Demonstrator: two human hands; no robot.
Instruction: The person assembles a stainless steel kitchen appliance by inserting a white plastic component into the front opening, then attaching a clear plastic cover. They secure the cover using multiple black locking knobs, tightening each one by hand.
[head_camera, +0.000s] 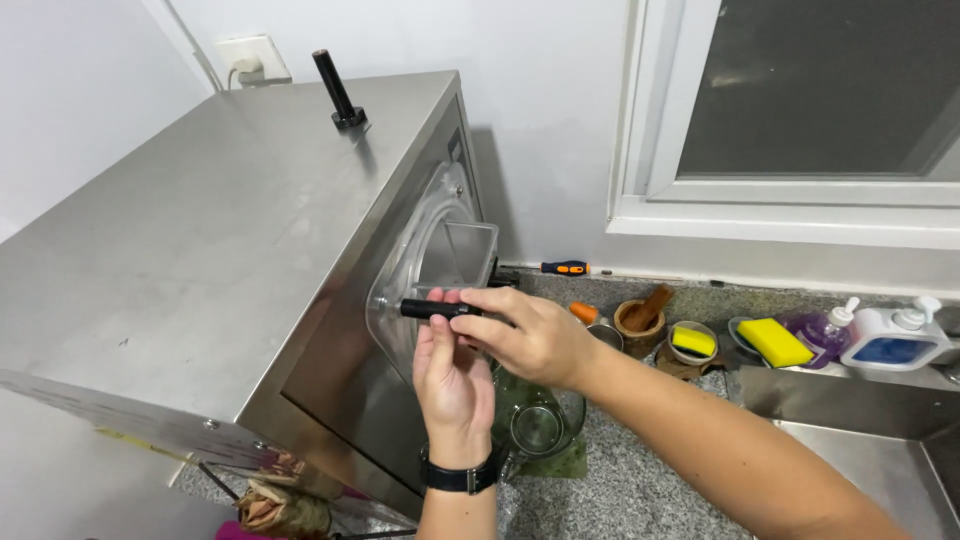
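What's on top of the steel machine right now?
On the steel machine, one upright black handle stands near the back edge; otherwise the top shows bare metal. Both hands work at its front, not on top.
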